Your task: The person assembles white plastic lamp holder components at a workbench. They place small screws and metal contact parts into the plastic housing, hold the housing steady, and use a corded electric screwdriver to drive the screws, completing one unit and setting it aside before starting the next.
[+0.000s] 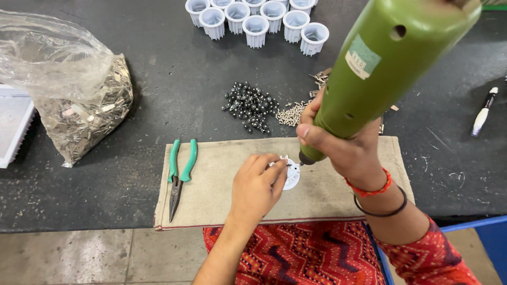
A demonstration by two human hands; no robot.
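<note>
White round plastic part point(292, 174) lies on a beige cloth mat point(222, 195) spread at the near edge of the dark table point(158, 95). Around it: green-handled pliers point(179, 171) rest on the mat's left end, well apart from the part; beyond the mat sit a pile of small dark balls point(251, 105), a scatter of small silver screws point(291, 113) and, farther back, a cluster of white ribbed plastic cups point(256, 24). A clear plastic bag of metal scraps point(79, 100) stands at the left, a white pen point(483, 113) at the right. The left hand point(256, 190) curls its fingers onto the part, pinning it to the mat. The right hand point(346, 145) is wrapped tight around a green cylindrical electric screwdriver point(380, 68), whose tip touches the part just beside the left fingertips.
</note>
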